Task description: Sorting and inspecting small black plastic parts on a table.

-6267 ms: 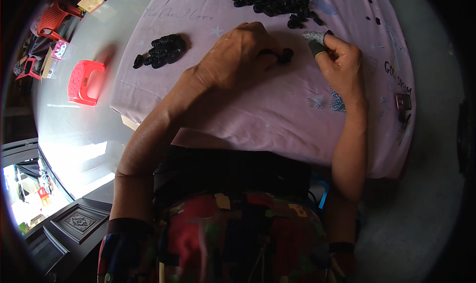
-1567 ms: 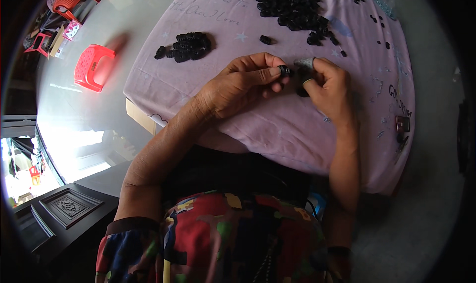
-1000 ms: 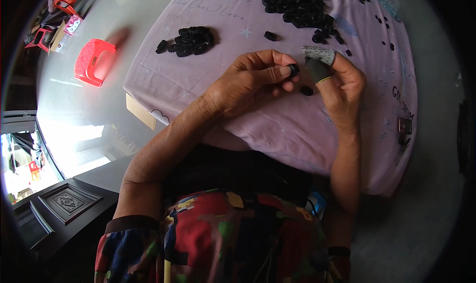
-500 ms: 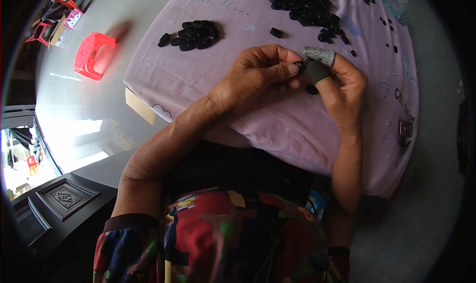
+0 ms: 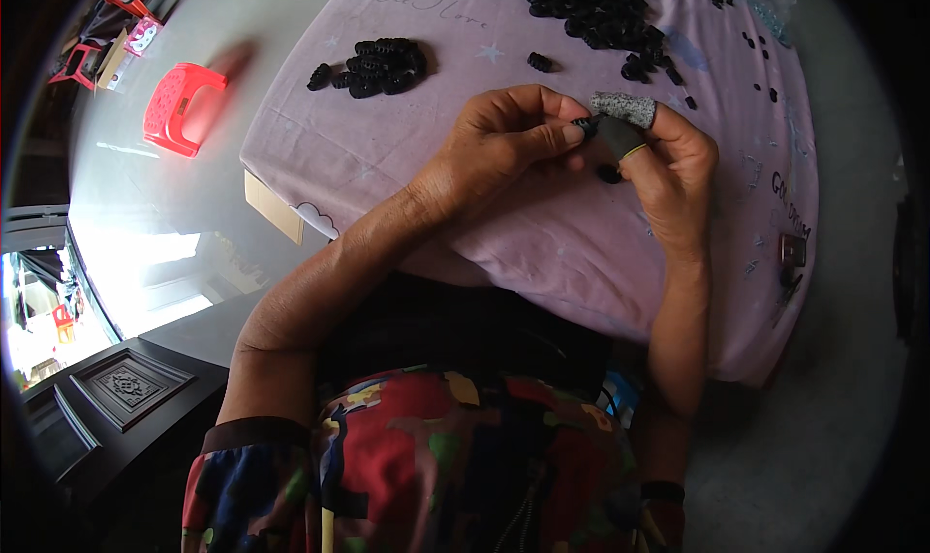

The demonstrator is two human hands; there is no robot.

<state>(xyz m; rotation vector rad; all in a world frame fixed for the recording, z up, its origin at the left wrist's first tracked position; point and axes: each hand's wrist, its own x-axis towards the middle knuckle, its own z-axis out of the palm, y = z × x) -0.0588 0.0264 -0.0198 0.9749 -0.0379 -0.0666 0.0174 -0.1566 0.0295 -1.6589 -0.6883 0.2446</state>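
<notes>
My left hand [image 5: 504, 141] pinches a small black ribbed piece [image 5: 585, 127] between thumb and fingertips, above the pink cloth. My right hand [image 5: 673, 170] meets it from the right, its thumb and index finger closed together at the piece's end. A speckled grey finger cover [image 5: 623, 108] sits on the right index finger, and a dark grey cover with a yellow edge [image 5: 620, 138] on the thumb. Whatever those fingertips grip is too small and hidden to make out. Another black piece [image 5: 608, 173] lies on the cloth just under the right thumb.
Beyond my hands lies a big heap of black ribbed pieces [image 5: 591, 11], with a single piece [image 5: 540, 62] nearer. A smaller pile [image 5: 383, 67] is at the left. The pink cloth [image 5: 320, 146] covers the table. A red stool [image 5: 174, 107] stands on the floor at left.
My right thumb has shifted slightly and bent in toward the piece. The left hand stays almost still, keeping its pinch.
</notes>
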